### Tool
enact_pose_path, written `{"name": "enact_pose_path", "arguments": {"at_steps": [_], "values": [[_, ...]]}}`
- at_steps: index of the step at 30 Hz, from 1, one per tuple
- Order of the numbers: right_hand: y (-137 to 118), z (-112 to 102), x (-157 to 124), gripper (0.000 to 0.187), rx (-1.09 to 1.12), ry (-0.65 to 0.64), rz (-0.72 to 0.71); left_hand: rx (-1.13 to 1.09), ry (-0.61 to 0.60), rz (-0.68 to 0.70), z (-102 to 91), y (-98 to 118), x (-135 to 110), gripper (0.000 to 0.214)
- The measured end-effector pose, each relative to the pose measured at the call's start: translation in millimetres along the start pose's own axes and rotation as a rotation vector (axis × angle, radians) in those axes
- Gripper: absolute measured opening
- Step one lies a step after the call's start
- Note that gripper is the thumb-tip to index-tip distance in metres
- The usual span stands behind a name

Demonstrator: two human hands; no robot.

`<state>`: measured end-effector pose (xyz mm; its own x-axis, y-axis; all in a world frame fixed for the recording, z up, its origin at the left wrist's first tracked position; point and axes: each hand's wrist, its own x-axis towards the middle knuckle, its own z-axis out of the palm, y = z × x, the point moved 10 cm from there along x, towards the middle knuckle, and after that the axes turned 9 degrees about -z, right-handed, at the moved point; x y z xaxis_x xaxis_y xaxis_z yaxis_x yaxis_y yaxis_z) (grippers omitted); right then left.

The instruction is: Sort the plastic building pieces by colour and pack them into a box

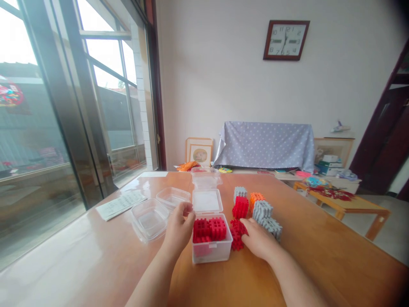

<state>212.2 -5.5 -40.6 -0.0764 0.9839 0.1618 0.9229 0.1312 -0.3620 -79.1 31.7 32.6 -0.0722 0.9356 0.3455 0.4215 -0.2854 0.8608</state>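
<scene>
A clear plastic box (212, 251) stands in front of me with its lid (207, 200) folded back. Red interlocking plastic blocks (217, 229) with window-like grids lie inside it. At the box's left rim is my left hand (181, 224), its fingers curled together; whether they hold anything is hidden. My right hand (258, 238) is to the right of the box, its fingers closed on red blocks (236, 241) on the table. Just behind it stand a stack of red blocks (240, 207), grey blocks (262, 209) and orange blocks (256, 197).
Clear plastic containers (150, 219) sit left of the box, beside white paper sheets (121, 204). Another clear container (206, 177) is behind the lid. The wooden table (319, 256) runs along a glass window on the left. A low wooden stool (358, 204) stands at right.
</scene>
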Motion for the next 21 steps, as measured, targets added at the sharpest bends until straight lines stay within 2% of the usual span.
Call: {"name": "enact_pose_path", "arguments": {"at_steps": [7,11,14,18,21], "values": [[-6,-15,-8,0.018,0.02,0.009,0.015,-0.016,0.073,0.052,-8.0,-1,1,0.016],[-8,-31,-11,0.022,-0.003,0.097,0.011,0.016,0.111,0.1,-11.1,13,-2,0.017],[-11,-36,-11,0.028,0.015,0.127,-0.021,0.021,0.106,0.137,-10.0,28,-5,0.016],[-14,-42,-10,0.042,0.1,0.198,-0.065,0.055,0.051,0.169,-2.1,48,-8,0.014],[-28,-53,-10,0.051,0.229,0.304,-0.172,0.091,-0.042,0.183,11.3,63,-13,0.017]]}}
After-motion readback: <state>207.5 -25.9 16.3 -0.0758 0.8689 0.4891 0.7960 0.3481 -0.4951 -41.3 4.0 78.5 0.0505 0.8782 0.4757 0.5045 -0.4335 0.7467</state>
